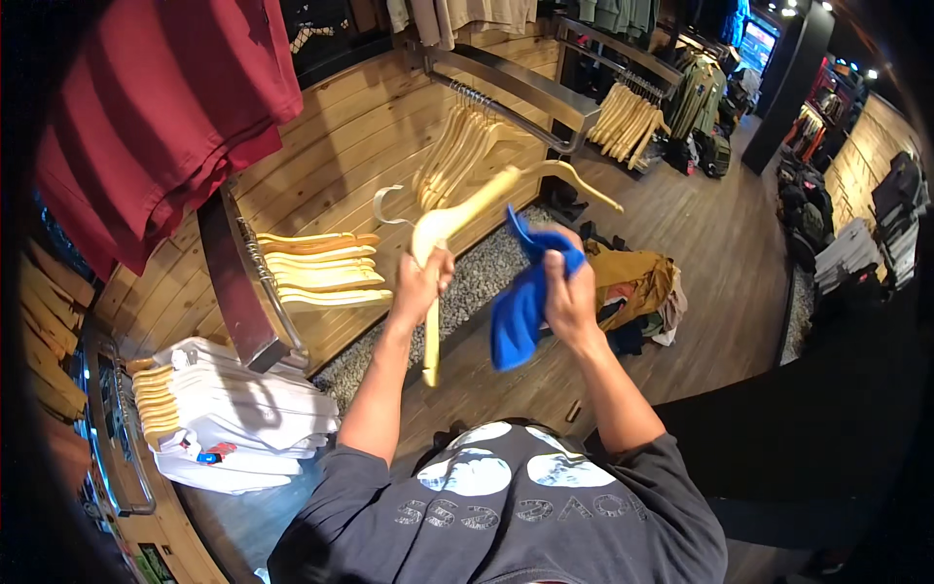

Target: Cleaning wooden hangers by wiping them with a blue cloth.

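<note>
A pale wooden clothes hanger [452,219] with a metal hook is in my left hand [423,281], gripped near its middle and tilted. My right hand [573,292] is closed around a bunched blue cloth [522,314], which hangs down on its left side, apart from the hanger. Beyond my hands, several wooden hangers [452,160] hang on a metal rail. To the left, another rail carries several more wooden hangers [328,270].
White shirts [248,416] hang at the lower left, and red garments [175,117] at the upper left. A pile of clothes [635,285] lies on the wooden floor [715,321] at the right. A metal-framed shelf edge [525,80] juts from the plank wall [328,131].
</note>
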{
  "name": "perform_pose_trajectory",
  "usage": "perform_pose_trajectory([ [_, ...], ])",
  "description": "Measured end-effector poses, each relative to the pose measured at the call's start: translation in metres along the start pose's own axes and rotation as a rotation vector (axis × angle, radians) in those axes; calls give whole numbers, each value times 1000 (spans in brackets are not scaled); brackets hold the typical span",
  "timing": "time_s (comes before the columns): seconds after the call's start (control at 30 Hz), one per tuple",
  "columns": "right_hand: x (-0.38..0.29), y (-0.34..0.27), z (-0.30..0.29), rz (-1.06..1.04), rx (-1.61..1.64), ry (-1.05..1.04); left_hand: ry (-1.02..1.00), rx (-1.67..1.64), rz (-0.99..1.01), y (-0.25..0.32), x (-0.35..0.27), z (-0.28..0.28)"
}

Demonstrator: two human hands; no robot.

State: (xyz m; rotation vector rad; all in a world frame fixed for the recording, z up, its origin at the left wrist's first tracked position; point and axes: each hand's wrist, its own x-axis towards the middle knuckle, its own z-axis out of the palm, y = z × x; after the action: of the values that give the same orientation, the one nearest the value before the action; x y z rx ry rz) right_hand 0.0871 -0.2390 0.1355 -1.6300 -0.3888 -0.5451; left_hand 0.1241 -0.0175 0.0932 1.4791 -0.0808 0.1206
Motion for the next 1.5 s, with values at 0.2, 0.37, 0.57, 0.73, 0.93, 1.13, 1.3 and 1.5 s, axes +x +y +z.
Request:
perform_pose_trajectory([
  [0.2,22,25,43,-373,-580,-234,-165,370,697,-25,-23,18],
  [0.37,18,72,-23,-445,-722,-401,-448,-69,-27,-4,-43,-1],
  [0.57,11,77,-23,-383,-680,-275,-571,-96,-107,-19,-26,10],
  [0.73,6,57,3,-315,-696,-273,-570,-79,-119,-18,-25,21],
  [0.93,4,100,-71,-375,-870,-274,-639,-34,-95,-16,-7,8],
  [1.13,19,135,-117,-267,-932,8,-552,183,37,-13,18,47],
  [1.3,25,154,-154,-78,-979,345,-547,119,13,-20,70,82],
  [1.5,11,170,-192,249,-1132,367,-511,166,29,-28,133,99],
])
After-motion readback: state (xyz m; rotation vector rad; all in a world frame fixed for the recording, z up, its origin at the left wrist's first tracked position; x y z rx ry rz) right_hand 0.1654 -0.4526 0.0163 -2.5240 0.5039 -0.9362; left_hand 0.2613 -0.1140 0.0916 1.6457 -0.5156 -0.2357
